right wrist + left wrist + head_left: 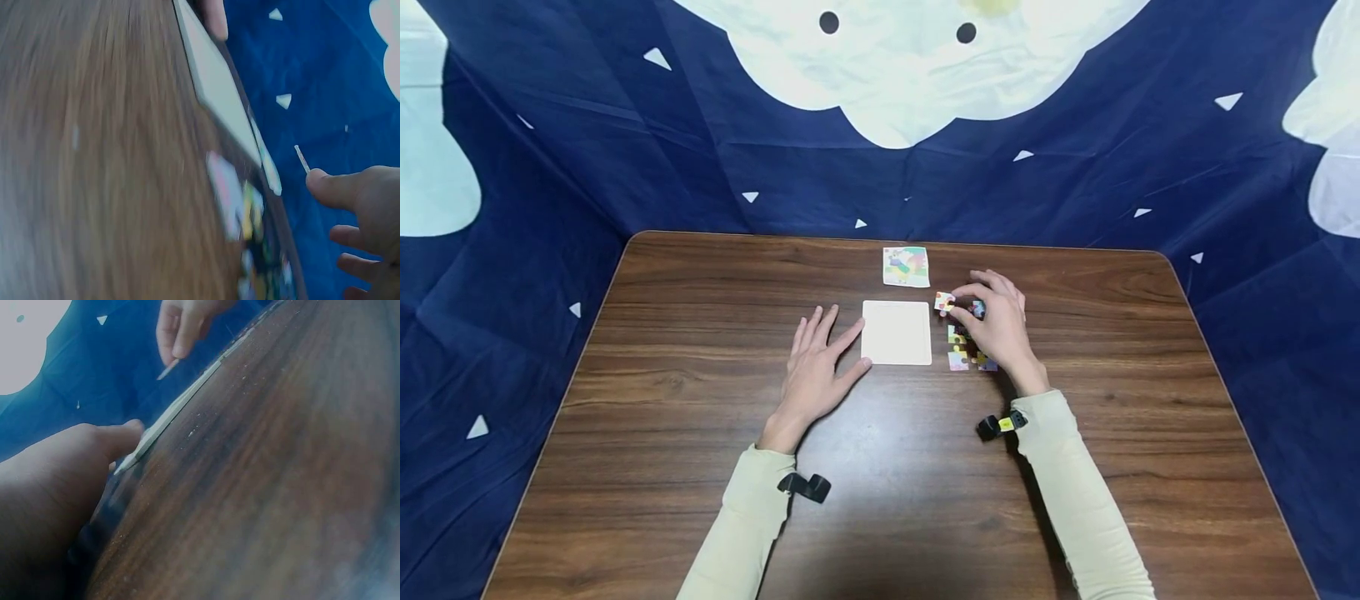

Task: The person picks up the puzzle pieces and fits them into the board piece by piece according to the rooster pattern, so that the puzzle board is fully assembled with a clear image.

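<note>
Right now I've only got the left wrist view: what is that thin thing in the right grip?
Observer: A puzzle piece, pinched by the right grip; its face is printed in several colours.
Operator: Are there more?
Observer: Yes, other pieces lie on the table, just to the right of the white board.
Operator: And farther back?
Observer: A picture card lies past the board's far edge, apart from it.
</note>
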{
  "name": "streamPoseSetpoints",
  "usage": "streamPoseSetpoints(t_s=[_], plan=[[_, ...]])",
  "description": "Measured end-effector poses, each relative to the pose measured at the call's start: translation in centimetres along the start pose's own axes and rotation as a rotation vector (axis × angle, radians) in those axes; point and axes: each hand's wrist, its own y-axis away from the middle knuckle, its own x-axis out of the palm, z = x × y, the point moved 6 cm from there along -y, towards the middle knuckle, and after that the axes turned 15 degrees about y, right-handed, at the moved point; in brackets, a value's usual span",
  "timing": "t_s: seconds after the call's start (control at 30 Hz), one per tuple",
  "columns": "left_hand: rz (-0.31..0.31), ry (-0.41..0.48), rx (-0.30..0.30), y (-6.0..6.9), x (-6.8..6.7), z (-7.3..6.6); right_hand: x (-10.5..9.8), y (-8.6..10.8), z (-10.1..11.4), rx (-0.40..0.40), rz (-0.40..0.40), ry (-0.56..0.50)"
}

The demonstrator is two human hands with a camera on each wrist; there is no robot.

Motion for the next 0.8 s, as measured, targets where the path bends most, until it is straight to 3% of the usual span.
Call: streamPoseSetpoints(t_s=[0.3, 0.57, 0.8], plan=[[-0.003, -0.003, 0.003, 0.0, 0.1, 0.1, 1.6, -0.3, 4.3, -0.096, 0.068, 0.014], [-0.014, -0.002, 0.018, 0.0, 0.0, 0.0, 3.8, -0.7, 6.9, -0.112, 0.171, 0.067], [-0.005, -0.004, 0.011, 0.1, -0.1, 0.0, 5.8, -1.0, 7.8, -0.088, 0.187, 0.095]])
